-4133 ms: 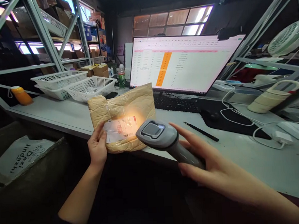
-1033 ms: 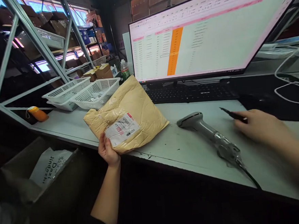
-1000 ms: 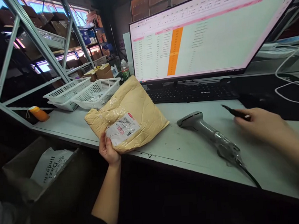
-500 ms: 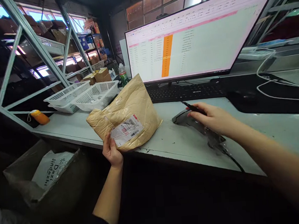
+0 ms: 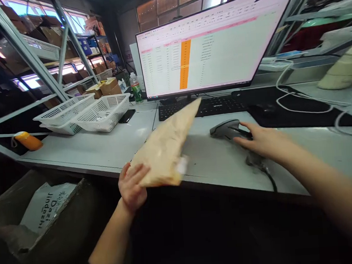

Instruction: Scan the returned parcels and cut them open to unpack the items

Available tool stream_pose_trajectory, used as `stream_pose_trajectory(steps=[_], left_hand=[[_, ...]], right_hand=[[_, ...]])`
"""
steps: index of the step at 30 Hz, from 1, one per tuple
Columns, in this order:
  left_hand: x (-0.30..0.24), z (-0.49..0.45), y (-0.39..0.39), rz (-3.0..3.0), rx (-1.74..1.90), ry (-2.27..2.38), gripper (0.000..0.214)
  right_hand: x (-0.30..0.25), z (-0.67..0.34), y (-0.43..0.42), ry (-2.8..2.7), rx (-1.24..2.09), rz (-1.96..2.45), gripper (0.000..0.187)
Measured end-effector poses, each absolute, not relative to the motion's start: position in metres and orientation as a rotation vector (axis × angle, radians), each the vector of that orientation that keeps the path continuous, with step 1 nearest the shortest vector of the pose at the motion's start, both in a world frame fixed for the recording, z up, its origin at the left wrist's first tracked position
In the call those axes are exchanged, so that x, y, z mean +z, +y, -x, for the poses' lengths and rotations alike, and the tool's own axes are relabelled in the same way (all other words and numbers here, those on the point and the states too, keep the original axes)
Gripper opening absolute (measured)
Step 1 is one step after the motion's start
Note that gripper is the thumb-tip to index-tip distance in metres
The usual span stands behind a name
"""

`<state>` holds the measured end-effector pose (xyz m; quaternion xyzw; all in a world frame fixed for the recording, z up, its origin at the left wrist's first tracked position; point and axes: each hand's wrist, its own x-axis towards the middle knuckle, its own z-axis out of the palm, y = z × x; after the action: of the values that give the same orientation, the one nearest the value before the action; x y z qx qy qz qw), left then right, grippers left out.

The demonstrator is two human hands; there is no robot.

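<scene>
Left hand (image 5: 131, 189) holds the padded kraft mailer (image 5: 168, 148) by its near end, fingers spread. The mailer is tilted over the desk (image 5: 104, 147) edge and blurred. Right hand (image 5: 261, 140) lies on the barcode scanner (image 5: 228, 129), fingers together; grip cannot be told. Judged: parcel mid-handling; the next move calls for a firmer hold.

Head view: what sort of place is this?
Probably a warehouse shipping desk: the left hand holds a padded mailer, the right hand lies on a barcode scanner, and metal shelving with cartons stands alongside.
</scene>
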<state>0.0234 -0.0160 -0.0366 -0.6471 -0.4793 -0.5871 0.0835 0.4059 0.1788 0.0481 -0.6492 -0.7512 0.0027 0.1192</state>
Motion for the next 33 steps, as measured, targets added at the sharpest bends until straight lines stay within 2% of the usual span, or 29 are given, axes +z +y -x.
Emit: stream_pose_trajectory(steps=[2, 4, 6, 8, 12, 17, 20, 25, 28, 31, 33], left_hand=[[-0.027, -0.035, -0.027, 2.389, -1.154, -1.129, 0.033], [-0.014, -0.052, -0.036, 2.564, -0.742, -1.015, 0.043], [0.001, -0.066, -0.043, 2.673, -0.592, -1.054, 0.041], [0.016, -0.070, -0.044, 2.709, -0.602, -1.067, 0.039], [0.035, -0.043, -0.030, 2.559, -0.763, -1.352, 0.049], [0.022, 0.005, -0.006, 2.453, -1.153, -2.024, 0.082], [0.006, 0.010, -0.003, 2.313, -1.414, -2.198, 0.083], [-0.013, -0.012, -0.008, 1.999, -1.632, -2.072, 0.065], [-0.019, -0.017, -0.006, 1.897, -1.752, -2.055, 0.058], [-0.024, -0.011, -0.004, 1.876, -2.263, -1.949, 0.072], [-0.026, -0.006, -0.004, 1.944, -2.632, -1.765, 0.083]], right_hand=[[0.060, -0.412, 0.174, -2.034, 0.045, 1.841, 0.059], [0.071, -0.409, 0.166, -1.899, 0.215, 1.718, 0.053], [0.077, -0.396, 0.156, -1.899, 0.491, 1.579, 0.048], [0.075, -0.376, 0.146, -2.035, 0.720, 1.442, 0.044], [0.058, -0.333, 0.131, -2.338, 0.696, 1.298, 0.046], [0.036, -0.309, 0.126, -2.489, 0.707, 1.382, 0.060], [0.029, -0.307, 0.129, -2.381, 0.811, 1.404, 0.068], [0.023, -0.301, 0.131, -2.124, 0.952, 1.269, 0.077], [0.024, -0.295, 0.127, -1.997, 1.172, 1.268, 0.084], [0.030, -0.293, 0.119, -1.947, 1.355, 1.290, 0.093], [0.037, -0.292, 0.115, -1.822, 1.458, 1.220, 0.087]])
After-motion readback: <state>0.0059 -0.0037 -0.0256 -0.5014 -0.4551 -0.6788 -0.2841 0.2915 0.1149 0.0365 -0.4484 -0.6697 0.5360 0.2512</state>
